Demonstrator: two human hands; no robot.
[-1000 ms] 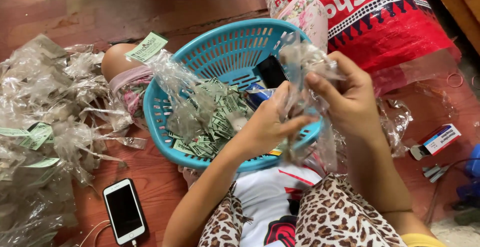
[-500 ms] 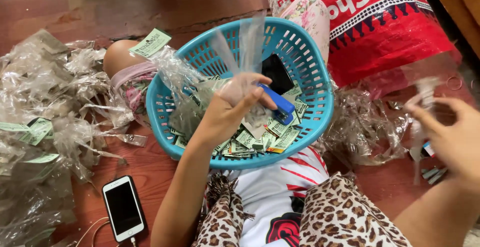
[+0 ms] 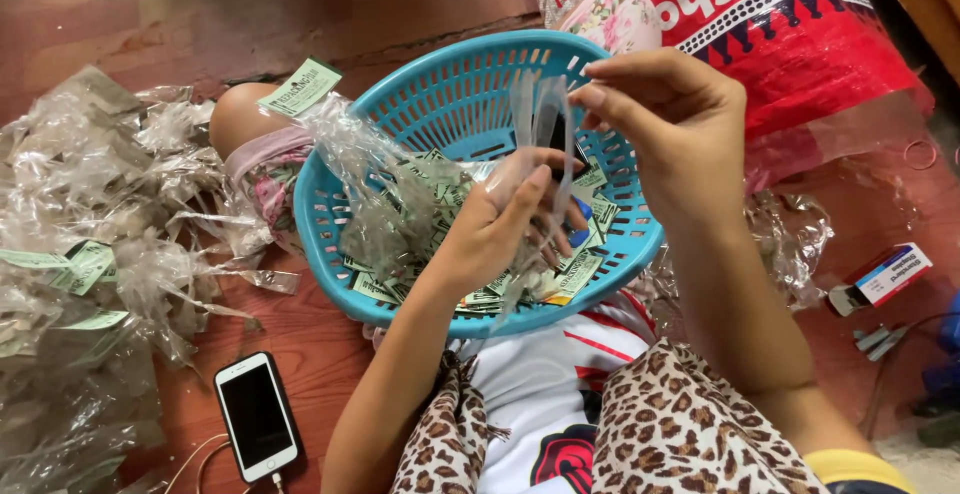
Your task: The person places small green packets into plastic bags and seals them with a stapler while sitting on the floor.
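— Since half a second earlier, what had been moved?

— From far out at the right edge, the right hand (image 3: 665,119) had been brought back over the turquoise basket (image 3: 400,119), and the clear plastic wrapper (image 3: 545,124) had been taken up again between both hands.

— How was the wrapper held?

— Its top was pinched between the thumb and fingertips of the right hand, pressed together on the film. Lower down, it was steadied by the left hand (image 3: 510,219), whose fingers were curled loosely round it with the thumb laid against the plastic. It was hung upright just above the basket's middle.

— And how much work appeared to be done?

— A good deal, by the look of it. A large heap of emptied wrappers (image 3: 95,244) had been cast onto the floor to the left, with a few green slips (image 3: 85,259) caught among them, and the basket's bottom was covered with paper slips (image 3: 480,289). A bundle of crumpled plastic (image 3: 375,189) was lying inside the basket, so more was judged to be left.

— Anything else nearby?

— A white phone (image 3: 257,416) was lying on the floor, and a red sack (image 3: 800,24) was seen behind the basket.
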